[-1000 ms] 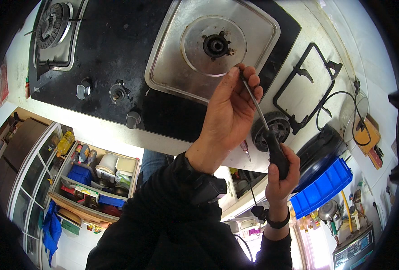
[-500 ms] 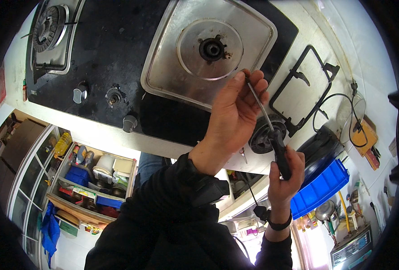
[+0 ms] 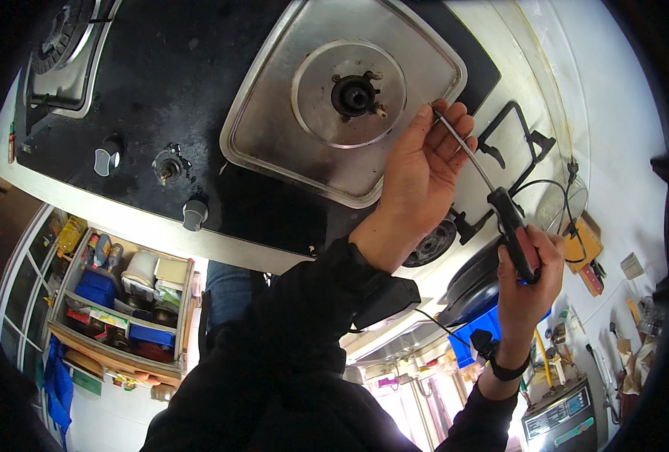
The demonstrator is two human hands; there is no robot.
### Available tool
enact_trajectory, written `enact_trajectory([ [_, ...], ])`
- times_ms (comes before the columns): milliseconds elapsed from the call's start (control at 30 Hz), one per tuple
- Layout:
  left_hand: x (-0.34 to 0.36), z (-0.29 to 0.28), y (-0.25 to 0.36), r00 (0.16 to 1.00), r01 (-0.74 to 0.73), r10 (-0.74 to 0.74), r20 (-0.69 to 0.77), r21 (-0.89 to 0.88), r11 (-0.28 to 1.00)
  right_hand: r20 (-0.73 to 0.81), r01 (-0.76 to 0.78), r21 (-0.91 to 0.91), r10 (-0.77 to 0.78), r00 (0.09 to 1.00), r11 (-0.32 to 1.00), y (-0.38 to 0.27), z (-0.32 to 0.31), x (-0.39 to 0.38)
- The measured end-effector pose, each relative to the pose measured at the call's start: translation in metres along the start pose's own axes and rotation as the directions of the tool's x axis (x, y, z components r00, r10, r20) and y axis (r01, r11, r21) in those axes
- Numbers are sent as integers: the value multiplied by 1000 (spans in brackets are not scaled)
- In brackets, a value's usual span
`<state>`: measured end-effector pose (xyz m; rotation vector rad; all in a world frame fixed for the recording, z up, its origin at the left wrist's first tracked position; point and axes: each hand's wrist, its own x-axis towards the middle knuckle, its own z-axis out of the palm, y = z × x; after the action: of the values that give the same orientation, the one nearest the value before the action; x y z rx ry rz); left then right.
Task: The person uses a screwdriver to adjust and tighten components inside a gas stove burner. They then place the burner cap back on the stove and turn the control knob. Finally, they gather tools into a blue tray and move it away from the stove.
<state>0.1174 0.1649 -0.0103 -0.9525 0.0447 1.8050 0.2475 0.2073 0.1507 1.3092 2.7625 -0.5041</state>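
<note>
Screwdriver (image 3: 503, 205) moved rightward; right grip (image 3: 532, 286) clasps red-black handle (image 3: 518, 241), left grip (image 3: 423, 177) pinches tip (image 3: 437, 114).

Screwdriver (image 3: 506, 210) farther right of the burner (image 3: 342, 96)

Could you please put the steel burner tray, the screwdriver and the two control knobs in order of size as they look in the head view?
1. Steel burner tray
2. Screwdriver
3. Left control knob and right control knob: these look about alike, so I leave them unranked.
</note>
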Motion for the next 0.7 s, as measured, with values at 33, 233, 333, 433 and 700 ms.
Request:
enact_trajectory([
  [33, 3, -1, 0, 1000, -7, 6, -20, -19, 1000, 23, 51, -23, -50, 998, 998, 0, -2, 8],
  [233, 13, -11, -3, 997, -48, 38, -66, -154, 987, 143, 159, -61, -149, 979, 985, -4, -3, 45],
  [333, 16, -16, -8, 994, -79, 63, -87, -195, 978, 193, 189, -86, -170, 966, 978, -4, -3, 55],
  [433, 16, -20, -12, 994, -103, 105, -3, -231, 968, 205, 239, -121, -211, 956, 963, -2, -4, 60],
  [700, 11, -18, -8, 987, -125, 151, 57, -316, 940, 229, 335, -106, -305, 925, 936, -1, -4, 70],
])
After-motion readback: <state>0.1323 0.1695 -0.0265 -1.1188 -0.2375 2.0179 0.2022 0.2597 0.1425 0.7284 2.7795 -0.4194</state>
